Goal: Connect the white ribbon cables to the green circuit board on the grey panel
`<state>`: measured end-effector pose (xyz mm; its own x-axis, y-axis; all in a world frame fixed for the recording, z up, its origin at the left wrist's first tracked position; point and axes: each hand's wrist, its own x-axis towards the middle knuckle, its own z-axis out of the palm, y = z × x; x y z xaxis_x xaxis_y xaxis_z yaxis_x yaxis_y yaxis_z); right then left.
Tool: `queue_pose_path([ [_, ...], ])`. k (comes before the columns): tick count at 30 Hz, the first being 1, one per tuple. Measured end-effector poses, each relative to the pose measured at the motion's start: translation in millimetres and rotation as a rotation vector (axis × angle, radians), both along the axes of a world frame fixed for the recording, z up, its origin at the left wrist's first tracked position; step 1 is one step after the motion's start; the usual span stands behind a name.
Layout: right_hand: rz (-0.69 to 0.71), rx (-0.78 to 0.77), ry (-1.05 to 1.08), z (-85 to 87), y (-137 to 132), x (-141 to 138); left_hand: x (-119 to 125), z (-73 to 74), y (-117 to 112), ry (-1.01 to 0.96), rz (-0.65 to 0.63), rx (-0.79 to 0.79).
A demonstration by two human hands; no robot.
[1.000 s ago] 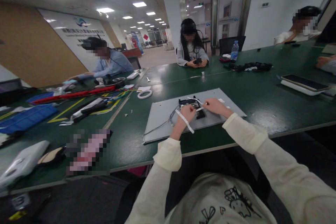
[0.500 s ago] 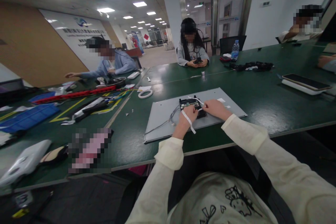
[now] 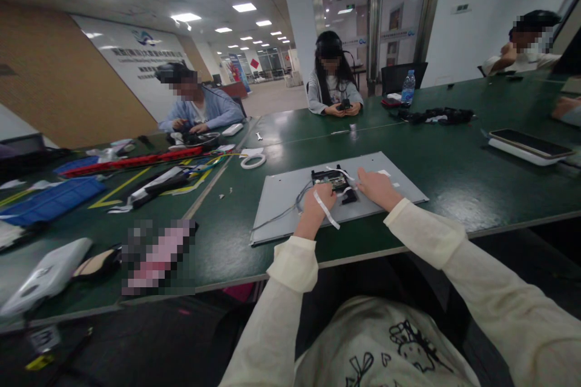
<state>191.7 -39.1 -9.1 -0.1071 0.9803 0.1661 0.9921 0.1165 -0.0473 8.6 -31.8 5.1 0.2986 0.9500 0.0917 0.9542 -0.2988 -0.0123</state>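
Observation:
A black open-framed device with a circuit board point(image 3: 336, 181) lies on a light grey panel point(image 3: 285, 198) in front of me. White strips point(image 3: 339, 170) of what looks like tape run over its top edge and right side. My left hand point(image 3: 318, 204) is closed at the device's near left corner; what its fingertips hold is hidden. Another white strip point(image 3: 327, 211) hangs across the back of that hand. Just right of the device, my right hand point(image 3: 377, 188) rests over the panel, fingers apart, nothing seen in them. A grey cable point(image 3: 284, 217) trails left from the device.
A roll of white tape point(image 3: 253, 161) sits beyond the panel's left corner. Leftward are a blue tray point(image 3: 52, 199) and red strips point(image 3: 131, 161). A phone point(image 3: 531, 142) on a white box lies at right. Co-workers sit around the green table point(image 3: 290, 139).
My right hand has drawn slightly right, away from the device and its strip. My left hand has shifted slightly left. The co-worker at left has pulled an outstretched arm in.

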Motion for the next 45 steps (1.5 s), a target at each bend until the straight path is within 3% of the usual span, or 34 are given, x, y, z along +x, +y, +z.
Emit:
queue_pose_path([
  [5, 0.007, 0.033, 0.024, -1.2, -3, 3, -3, 0.7, 0, 0.02, -0.017, 0.013],
  [9, 0.061, 0.116, 0.216, 2.9, -4, 3, -3, 1.0, -1, 0.0, -0.062, 0.031],
  [12, 0.199, 0.162, 0.465, 5.7, -5, -3, -3, 3.2, -2, -0.081, -0.098, 0.086],
  [15, 0.38, 0.14, 0.709, 6.5, -9, -12, -5, 7.8, -1, -0.216, -0.02, 0.158],
  [20, 0.642, -0.203, 1.028, 7.2, -20, -24, -15, 12.7, 5, -0.374, 0.123, 0.258],
  [28, 0.811, -0.586, 1.113, 14.1, -31, -27, -22, 9.5, 13, -0.467, 0.189, 0.291],
  [32, 0.888, -0.669, 1.137, 15.1, -32, -29, -21, 11.0, 11, -0.432, 0.169, 0.303],
  [37, 0.877, -0.615, 1.074, 14.8, -28, -30, -23, 13.3, 9, -0.37, 0.178, 0.3],
  [45, 0.732, -0.492, 1.373, 11.5, -19, -29, -42, 14.3, 5, -0.225, 0.246, 0.24],
])
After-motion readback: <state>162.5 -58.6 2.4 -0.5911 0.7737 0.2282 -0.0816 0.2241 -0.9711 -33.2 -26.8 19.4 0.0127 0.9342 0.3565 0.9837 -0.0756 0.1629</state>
